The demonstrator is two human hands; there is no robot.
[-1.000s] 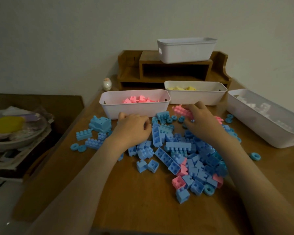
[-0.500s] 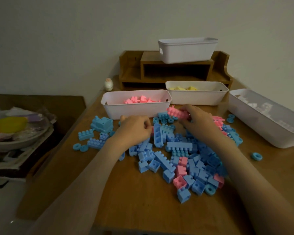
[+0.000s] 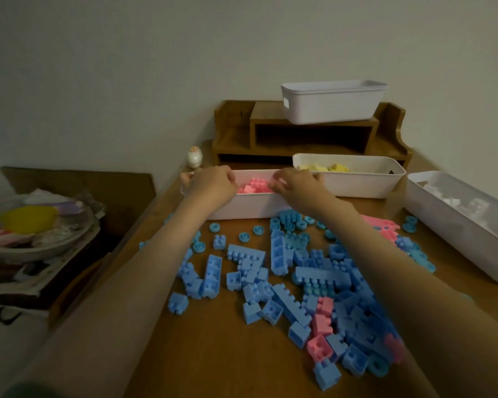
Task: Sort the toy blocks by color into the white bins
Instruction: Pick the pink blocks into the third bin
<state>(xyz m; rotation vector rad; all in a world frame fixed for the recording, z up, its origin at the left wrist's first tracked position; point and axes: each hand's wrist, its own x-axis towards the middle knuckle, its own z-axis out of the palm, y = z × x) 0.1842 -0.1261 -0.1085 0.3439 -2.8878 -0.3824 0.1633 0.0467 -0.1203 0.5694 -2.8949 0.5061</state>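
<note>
The pink bin (image 3: 250, 208) stands at the middle back of the table and holds pink blocks (image 3: 256, 185). My left hand (image 3: 210, 185) and my right hand (image 3: 296, 186) both hover over it, fingers curled downward; what lies under the fingers is hidden. A spread pile of blue blocks (image 3: 299, 277) covers the table in front, with a few pink blocks (image 3: 322, 326) mixed in and more pink ones (image 3: 383, 225) by my right forearm. The bin with yellow blocks (image 3: 357, 185) sits behind on the right. A long bin with white blocks (image 3: 457, 234) runs along the right side.
Another white bin (image 3: 331, 110) rests on top of a wooden desk shelf (image 3: 233, 139) against the wall. A small figurine (image 3: 194, 158) stands left of the shelf. Off the table's left edge a glass plate with clutter (image 3: 41, 225) sits on stacked papers.
Both hands have left the pile and moved forward over the pink bin. The long pink block my right hand was carrying is no longer visible in it.
</note>
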